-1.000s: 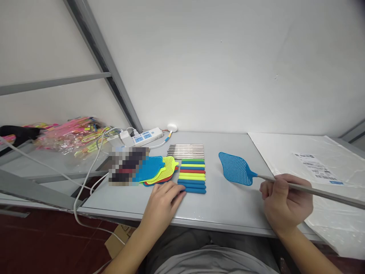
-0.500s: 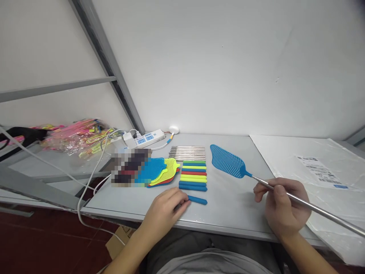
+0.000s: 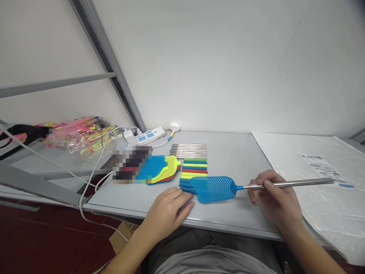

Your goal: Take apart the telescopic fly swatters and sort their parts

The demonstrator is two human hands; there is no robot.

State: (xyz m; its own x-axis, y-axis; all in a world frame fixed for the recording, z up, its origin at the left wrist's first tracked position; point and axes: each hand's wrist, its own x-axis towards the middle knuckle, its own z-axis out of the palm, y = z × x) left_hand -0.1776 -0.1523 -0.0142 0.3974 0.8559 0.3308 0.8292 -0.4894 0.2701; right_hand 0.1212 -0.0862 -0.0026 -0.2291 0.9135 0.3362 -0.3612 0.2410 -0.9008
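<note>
In my right hand (image 3: 278, 201) is a blue fly swatter (image 3: 216, 189) with a shiny metal rod, fingers and thumb closed round the rod. Its perforated head points left, over the near end of a row of coloured handle sleeves (image 3: 195, 172). My left hand (image 3: 168, 209) rests on the table, fingertips at the left ends of the nearest blue sleeves, with a gap between thumb and forefinger. The swatter head partly covers those blue sleeves. Behind the row lie several metal rods (image 3: 188, 151). Loose swatter heads, blue (image 3: 155, 167) and yellow (image 3: 171, 167) among them, are stacked left of it.
A white power strip (image 3: 149, 136) with cables stands at the back left. A white plastic package (image 3: 322, 201) with a label covers the table's right side. Bagged colourful items (image 3: 80, 137) lie on the far left, beyond a grey metal frame (image 3: 111, 72).
The swatter has swung level and moved left and nearer, over the sleeves. The separate blue sleeve at my left fingertips no longer shows apart from the row. My left hand has shifted slightly right.
</note>
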